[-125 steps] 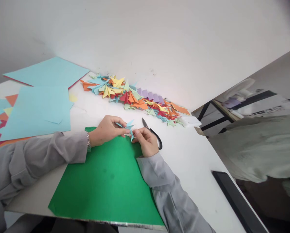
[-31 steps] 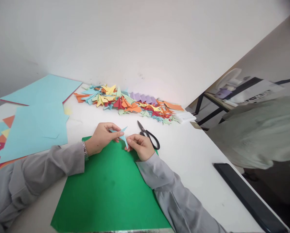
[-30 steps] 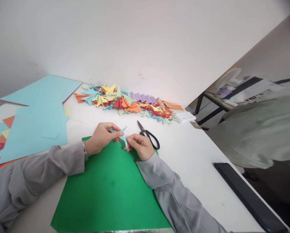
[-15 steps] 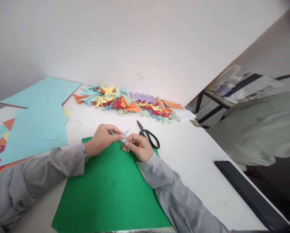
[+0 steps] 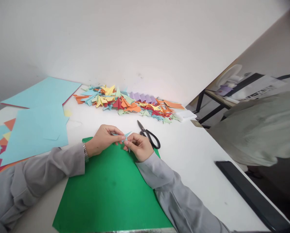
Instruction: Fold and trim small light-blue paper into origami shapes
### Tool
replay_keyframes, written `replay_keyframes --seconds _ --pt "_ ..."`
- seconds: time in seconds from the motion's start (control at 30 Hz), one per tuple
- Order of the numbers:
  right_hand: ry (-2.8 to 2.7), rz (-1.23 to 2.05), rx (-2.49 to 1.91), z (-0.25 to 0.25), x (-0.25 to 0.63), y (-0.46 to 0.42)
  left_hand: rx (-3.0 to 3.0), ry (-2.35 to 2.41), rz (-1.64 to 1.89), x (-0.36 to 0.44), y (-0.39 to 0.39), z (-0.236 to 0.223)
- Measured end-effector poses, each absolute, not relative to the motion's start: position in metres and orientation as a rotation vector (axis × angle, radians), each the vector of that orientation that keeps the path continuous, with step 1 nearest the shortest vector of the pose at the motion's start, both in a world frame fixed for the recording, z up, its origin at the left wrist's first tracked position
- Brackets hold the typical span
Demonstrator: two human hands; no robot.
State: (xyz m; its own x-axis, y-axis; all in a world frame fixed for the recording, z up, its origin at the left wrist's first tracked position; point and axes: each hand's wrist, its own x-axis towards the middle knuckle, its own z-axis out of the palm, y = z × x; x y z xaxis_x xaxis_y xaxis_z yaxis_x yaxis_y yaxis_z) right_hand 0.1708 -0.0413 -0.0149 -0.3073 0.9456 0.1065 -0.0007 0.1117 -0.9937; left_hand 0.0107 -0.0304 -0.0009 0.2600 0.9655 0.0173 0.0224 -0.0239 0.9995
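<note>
Between my two hands is a small light-blue folded paper piece [image 5: 128, 134] with pointed ends. My left hand [image 5: 105, 137] pinches it from the left with thumb and fingers. From the right, my right hand [image 5: 140, 145] pinches it too, its thumb close to the left fingertips. Both hands hover over the far end of a green sheet [image 5: 110, 191]. Part of the piece is hidden by the fingers. Black-handled scissors [image 5: 149, 136] lie just beyond my right hand, partly behind it.
Along the wall runs a heap of colourful folded paper shapes [image 5: 120, 102], with a purple pleated strip [image 5: 143, 97] among them. Large light-blue sheets [image 5: 38, 129] lie at left, near orange scraps [image 5: 10, 124]. A long black object [image 5: 251, 195] rests by the right edge. A person's clothing [image 5: 254, 126] shows at right.
Both hands keep their pinch on the blue paper piece. My fingertips have drawn slightly closer together around it, covering more of its middle.
</note>
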Motion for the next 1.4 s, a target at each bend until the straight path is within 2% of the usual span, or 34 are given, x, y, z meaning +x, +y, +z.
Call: replay_keyframes --seconds 0.5,0.7,1.4 --pt "-1.426 1.050 -0.992 -0.019 0.172 -0.038 1.502 1.072 0.852 0.011 -0.033 0.005" --pt "-1.430 1.060 -0.898 -0.016 0.173 -0.036 1.617 1.010 0.759 0.009 -0.034 0.008" --pt "-1.416 1.149 -0.920 -0.007 0.171 -0.042 1.760 0.930 0.832 0.010 -0.036 0.009"
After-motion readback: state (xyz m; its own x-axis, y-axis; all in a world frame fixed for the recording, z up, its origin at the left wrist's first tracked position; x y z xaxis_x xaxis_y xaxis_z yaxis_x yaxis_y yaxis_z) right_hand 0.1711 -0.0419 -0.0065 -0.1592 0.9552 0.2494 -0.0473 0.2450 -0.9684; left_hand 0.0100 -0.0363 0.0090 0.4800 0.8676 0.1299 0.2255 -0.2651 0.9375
